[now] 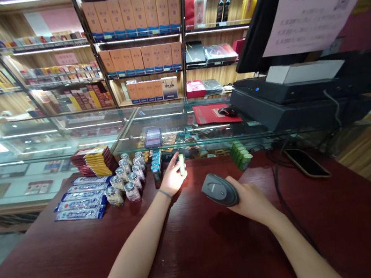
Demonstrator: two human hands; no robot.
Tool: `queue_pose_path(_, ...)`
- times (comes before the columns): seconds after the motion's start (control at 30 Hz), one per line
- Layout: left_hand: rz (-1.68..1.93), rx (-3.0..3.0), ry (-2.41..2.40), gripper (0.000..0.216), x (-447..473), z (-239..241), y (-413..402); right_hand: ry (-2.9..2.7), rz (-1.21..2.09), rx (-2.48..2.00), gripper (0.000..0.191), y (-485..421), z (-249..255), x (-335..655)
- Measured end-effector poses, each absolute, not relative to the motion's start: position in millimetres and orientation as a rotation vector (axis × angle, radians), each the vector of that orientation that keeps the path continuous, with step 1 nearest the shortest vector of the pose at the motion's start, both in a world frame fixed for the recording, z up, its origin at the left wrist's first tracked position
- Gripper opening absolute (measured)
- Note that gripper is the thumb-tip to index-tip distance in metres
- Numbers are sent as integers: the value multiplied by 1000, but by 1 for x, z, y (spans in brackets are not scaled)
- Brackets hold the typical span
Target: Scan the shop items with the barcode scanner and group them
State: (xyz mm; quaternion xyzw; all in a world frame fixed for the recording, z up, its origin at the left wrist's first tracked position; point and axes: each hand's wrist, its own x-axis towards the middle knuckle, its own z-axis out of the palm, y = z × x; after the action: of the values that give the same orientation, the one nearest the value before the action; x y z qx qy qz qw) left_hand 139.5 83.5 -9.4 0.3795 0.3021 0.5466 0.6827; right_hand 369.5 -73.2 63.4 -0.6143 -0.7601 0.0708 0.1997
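My left hand [173, 178] is closed on a small green-and-white pack [181, 164], held upright just above the dark red table [190, 252]. Light falls on the fingers and the pack. In my right hand [250, 197] is a grey handheld barcode scanner [219, 189], its head turned left toward the pack. A row of small blue packs [156, 163] stands just left of my left hand. Beyond the scanner, to the right, sits a row of similar green packs [241, 154].
Small lidded jars [132, 191], blue-white sachets [81, 201] and stacked red and yellow packs [95, 161] lie at the left. A phone [306, 162] and a black cable [278, 190] are at the right. Behind stands a glass counter [127, 129] with a monitor [258, 32].
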Motion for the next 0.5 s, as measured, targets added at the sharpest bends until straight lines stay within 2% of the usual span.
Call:
queue_pose_path(0.2,1196,784,621,58,138,-5,79,-2061,267,-1668,36,-74,67,373)
queue_pose_path(0.37,1165,771,633,43,140,1,75,-1901,264,-1706,36,-69,63,383)
queue_pose_path(0.5,1250,869,693,49,150,1,72,-1666,272,-1728,33,-64,62,396)
